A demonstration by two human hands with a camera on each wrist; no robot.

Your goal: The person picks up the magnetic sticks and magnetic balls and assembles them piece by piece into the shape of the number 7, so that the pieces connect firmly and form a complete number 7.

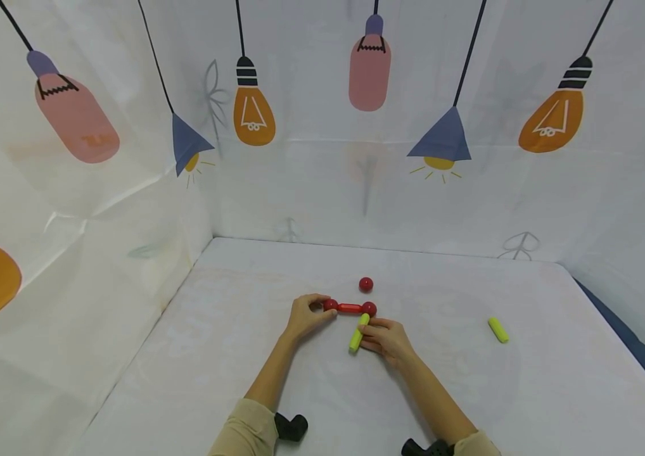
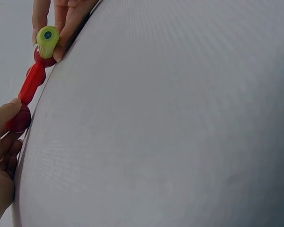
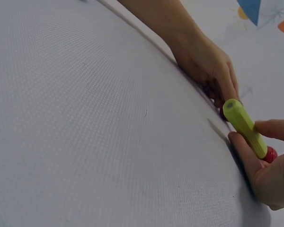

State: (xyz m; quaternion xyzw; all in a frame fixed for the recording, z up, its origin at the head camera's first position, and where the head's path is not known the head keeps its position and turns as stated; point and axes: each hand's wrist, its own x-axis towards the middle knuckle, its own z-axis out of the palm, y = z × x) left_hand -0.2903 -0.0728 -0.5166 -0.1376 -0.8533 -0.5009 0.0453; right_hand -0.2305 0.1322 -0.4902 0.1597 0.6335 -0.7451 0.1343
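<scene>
My left hand [image 1: 306, 316] pinches a red ball [image 1: 331, 304] at the left end of a red rod [image 1: 350, 308]. A second red ball [image 1: 369, 309] sits on the rod's right end. My right hand [image 1: 386, 341] holds a yellow-green rod [image 1: 358, 334] between thumb and fingers, its far end right at that second ball. In the left wrist view the near end of the yellow-green rod [image 2: 48, 41] shows a dark round spot. The right wrist view shows the ribbed side of the same rod [image 3: 246, 130], with red at its far end.
A loose red ball [image 1: 365, 284] lies just beyond the joined pieces. Another yellow-green rod [image 1: 497, 330] lies to the right on the white table [image 1: 231, 278]. White sheets printed with lamps [image 1: 322, 190] hang behind and at the left. Black wrist mounts [image 1: 291, 427] are on the forearms.
</scene>
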